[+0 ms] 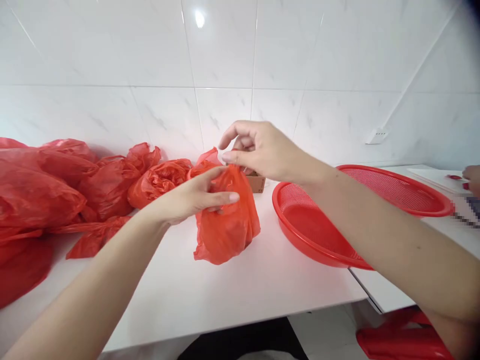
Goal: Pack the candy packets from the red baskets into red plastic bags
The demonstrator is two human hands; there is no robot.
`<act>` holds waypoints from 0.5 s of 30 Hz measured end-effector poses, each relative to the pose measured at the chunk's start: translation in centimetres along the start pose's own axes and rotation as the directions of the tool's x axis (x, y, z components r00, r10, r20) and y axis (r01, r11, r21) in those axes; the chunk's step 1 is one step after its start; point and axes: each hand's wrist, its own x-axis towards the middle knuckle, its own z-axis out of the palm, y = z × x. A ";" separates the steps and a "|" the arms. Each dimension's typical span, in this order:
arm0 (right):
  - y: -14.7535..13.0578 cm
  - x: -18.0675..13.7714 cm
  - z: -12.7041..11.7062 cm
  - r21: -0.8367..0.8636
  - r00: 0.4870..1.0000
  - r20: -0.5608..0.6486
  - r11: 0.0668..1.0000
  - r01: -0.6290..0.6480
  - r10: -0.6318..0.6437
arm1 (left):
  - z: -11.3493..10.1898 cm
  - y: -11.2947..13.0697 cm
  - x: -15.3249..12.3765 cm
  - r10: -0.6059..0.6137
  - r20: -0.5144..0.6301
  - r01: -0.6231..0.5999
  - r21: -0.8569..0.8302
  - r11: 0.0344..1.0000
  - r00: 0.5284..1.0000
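Note:
A red plastic bag hangs over the white table, its neck gathered at the top. My left hand grips the bag from the left side, with thumb and index finger across its upper part and the other fingers partly hidden by it. At the top of the neck, my right hand is closed, its fingers curled and thumb pinched on the gathered plastic. What the bag contains cannot be made out through the plastic.
Several filled red bags crowd the left of the white table. Behind my hands stands a small cardboard box. Red perforated baskets sit at right. Another person's hand shows at the far right edge. Something red lies below the table.

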 end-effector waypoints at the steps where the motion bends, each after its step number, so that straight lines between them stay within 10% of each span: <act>1: 0.1 0.0 0.5 0.004 1.000 0.004 1.000 0.015 -0.015 | 0.5 0.3 0.5 -0.018 0.061 0.016 0.038 0.999 0.998; 15: 4.7 -5.1 2.4 0.178 0.981 0.082 0.966 -0.186 0.174 | 1.1 -1.9 1.3 -0.104 0.030 0.109 -0.242 0.964 0.994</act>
